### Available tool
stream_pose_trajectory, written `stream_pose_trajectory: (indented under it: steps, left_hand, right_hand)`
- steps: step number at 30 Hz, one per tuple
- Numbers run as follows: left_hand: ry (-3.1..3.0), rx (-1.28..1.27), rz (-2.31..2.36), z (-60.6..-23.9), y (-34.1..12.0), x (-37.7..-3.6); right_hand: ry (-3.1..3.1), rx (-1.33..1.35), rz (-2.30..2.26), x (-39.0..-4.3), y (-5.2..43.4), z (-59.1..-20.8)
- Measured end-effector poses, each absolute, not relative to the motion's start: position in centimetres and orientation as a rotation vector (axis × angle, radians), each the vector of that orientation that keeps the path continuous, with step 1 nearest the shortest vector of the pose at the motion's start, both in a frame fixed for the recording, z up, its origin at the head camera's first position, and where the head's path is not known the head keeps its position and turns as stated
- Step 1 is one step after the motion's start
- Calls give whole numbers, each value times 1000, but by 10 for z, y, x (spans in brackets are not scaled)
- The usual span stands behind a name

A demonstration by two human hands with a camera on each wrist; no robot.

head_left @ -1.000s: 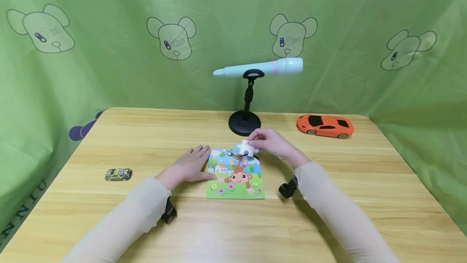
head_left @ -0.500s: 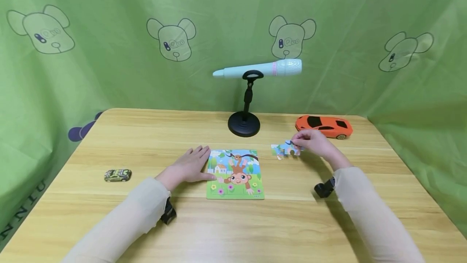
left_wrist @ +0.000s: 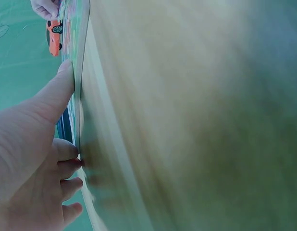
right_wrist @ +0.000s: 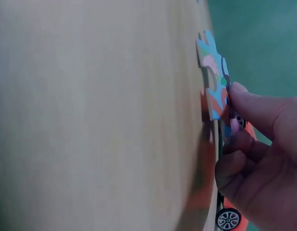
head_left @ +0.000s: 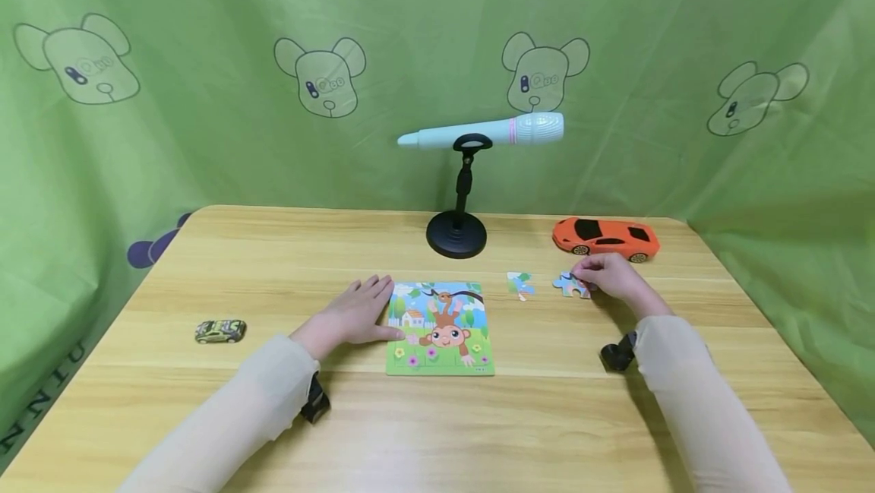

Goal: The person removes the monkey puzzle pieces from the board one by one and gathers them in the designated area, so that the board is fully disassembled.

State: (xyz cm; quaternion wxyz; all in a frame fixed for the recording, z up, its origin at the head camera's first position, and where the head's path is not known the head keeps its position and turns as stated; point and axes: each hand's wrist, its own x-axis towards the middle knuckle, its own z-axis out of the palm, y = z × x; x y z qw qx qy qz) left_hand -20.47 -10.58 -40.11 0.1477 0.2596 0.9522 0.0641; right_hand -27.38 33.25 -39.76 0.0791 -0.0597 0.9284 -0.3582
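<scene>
A square jigsaw puzzle board with a monkey picture lies flat in the middle of the table. My left hand rests at its left side, fingers extended and the thumb touching the board's edge. To the right of the board, my right hand pinches a blue puzzle piece between thumb and fingers. In the right wrist view that piece is tilted and casts a shadow on the tabletop. A second puzzle piece lies on the table between the board and my right hand.
An orange toy car stands just behind my right hand. Farther back is a black stand bearing a light blue microphone. A small camouflage toy car sits at the left. Green curtain surrounds the table's far side.
My right hand has moved right from the board with puzzle pieces. One piece now lies apart on the table, while the other is still pinched. The left hand has stayed in place.
</scene>
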Motion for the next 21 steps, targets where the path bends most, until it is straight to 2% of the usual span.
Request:
stream_pose_trajectory:
  steps: [21]
  left_hand:
    - [2737,731,191,-400,-105,-204]
  right_hand:
    - [2797,-127,-1023,-279,336,-402]
